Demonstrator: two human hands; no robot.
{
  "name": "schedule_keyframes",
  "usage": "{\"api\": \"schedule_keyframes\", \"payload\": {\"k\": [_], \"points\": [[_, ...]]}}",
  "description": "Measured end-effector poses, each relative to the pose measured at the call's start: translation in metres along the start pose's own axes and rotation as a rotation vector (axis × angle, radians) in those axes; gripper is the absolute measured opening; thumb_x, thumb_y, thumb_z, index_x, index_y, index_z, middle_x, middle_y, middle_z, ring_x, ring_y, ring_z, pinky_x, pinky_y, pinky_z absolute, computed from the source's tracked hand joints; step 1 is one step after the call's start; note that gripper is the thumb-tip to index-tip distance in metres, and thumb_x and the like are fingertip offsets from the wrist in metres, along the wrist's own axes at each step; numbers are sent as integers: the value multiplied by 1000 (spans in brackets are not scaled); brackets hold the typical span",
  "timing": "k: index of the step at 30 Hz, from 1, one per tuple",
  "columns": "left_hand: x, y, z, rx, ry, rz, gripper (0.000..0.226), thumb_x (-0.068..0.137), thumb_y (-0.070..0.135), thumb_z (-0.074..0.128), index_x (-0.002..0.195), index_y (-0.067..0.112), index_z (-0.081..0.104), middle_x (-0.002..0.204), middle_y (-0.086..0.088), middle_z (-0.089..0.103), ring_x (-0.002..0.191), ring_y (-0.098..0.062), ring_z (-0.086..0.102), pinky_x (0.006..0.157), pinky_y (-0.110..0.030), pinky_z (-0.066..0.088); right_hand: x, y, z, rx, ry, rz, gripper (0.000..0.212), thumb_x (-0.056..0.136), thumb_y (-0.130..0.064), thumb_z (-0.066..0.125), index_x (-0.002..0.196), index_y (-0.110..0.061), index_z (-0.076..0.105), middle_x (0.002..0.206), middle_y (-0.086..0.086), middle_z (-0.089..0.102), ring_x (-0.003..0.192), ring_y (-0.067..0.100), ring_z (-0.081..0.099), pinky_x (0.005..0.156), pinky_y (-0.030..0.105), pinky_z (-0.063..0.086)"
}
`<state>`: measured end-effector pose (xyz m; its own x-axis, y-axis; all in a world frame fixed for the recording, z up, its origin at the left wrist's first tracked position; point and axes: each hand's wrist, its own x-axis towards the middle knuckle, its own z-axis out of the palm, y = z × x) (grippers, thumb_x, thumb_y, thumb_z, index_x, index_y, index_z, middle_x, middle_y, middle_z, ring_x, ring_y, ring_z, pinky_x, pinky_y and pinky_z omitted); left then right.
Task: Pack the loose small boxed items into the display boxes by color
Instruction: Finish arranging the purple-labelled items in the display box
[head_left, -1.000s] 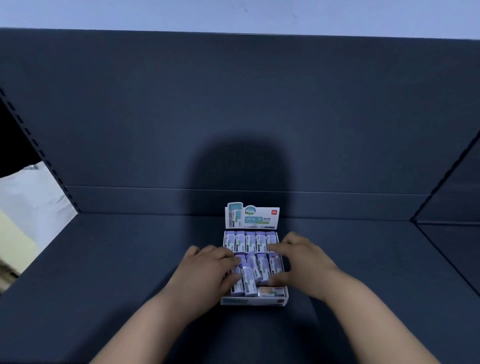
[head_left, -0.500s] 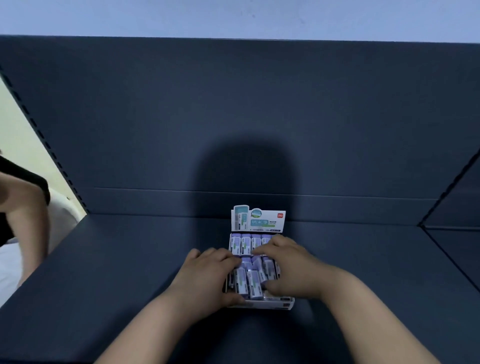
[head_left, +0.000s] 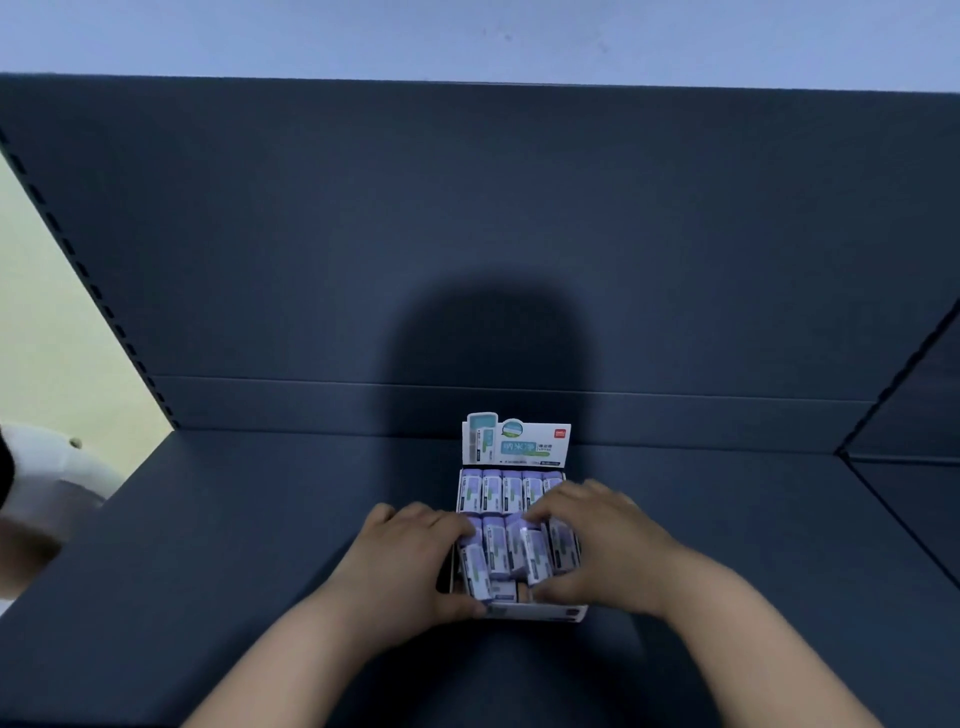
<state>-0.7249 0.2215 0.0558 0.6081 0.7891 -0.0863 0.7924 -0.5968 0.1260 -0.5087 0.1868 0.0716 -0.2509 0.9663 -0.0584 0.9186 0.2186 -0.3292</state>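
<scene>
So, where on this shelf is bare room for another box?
Bare shelf left and right of the display box, and a narrow strip behind it. Crowded inside the box, where left hand and right hand grip small boxes.

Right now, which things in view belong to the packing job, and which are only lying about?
Belong to the job:
display box
purple small boxes inside it
left hand and right hand, both gripping the nearer purple small boxes

Only lying about:
dark shelf under the display box
blurred white object at the left edge, too unclear to name
</scene>
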Motion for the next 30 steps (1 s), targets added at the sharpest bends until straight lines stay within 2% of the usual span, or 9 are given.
{"api": "schedule_keyframes", "payload": {"k": [2,4,8,14,17,19,22,24,30], "points": [[-2,0,0,4,9,12,74,74,73,50,135,35,36,136,20,42,126,-2,33,97,-24,21,-7,2,-3,-12,-45,0,64,71,-53,71,129,-40,45,112,-24,40,107,0,31,97,21,25],[-1,-1,3,16,24,40,84,64,80,33,135,36,35,136,22,42,126,-1,33,94,-24,20,-11,0,-1,-42,-58,6,64,72,-55,68,129,-41,44,107,-21,37,106,1,31,95,21,23],[3,3,6,13,60,92,95,54,79,17,135,33,38,135,18,46,126,-4,35,93,-26,21,-10,-5,6,-135,-16,-10,63,71,-61,63,127,-39,44,116,-14,51,115,8,38,95,24,26],[8,8,1,27,115,128,98,55,77,13,138,31,36,136,17,45,129,-4,33,93,-25,19,-5,-6,9,-240,14,-92,65,71,-66,60,126,-33,49,124,-17,47,120,8,34,91,24,20],[6,2,4,11,168,106,82,64,75,29,125,26,54,118,13,60,113,-12,53,85,-28,30,-5,1,4,-190,51,-42,66,72,-66,61,128,-34,47,127,-18,44,121,7,32,91,22,19],[4,-1,7,-3,215,78,75,65,74,34,118,26,59,111,13,63,105,-12,59,80,-27,33,-5,5,0,-169,57,-17,67,72,-66,62,129,-34,46,127,-18,43,121,6,32,93,21,20],[1,-2,8,-23,142,53,92,59,77,20,135,31,42,132,17,48,125,-6,40,92,-25,24,-2,3,1,-129,51,-43,64,73,-61,65,128,-34,46,128,-19,46,121,5,33,91,21,22],[0,-2,7,3,113,58,99,54,77,10,141,34,31,139,20,41,130,-2,30,95,-23,19,-1,-1,5,-94,38,-63,63,73,-56,67,128,-33,47,126,-17,49,120,6,35,93,21,24],[0,0,6,19,107,33,100,54,77,10,141,34,30,137,18,44,129,-2,30,94,-23,18,-3,-1,14,-63,28,-33,63,73,-53,68,128,-33,45,123,-13,51,117,7,39,96,22,27]]}}
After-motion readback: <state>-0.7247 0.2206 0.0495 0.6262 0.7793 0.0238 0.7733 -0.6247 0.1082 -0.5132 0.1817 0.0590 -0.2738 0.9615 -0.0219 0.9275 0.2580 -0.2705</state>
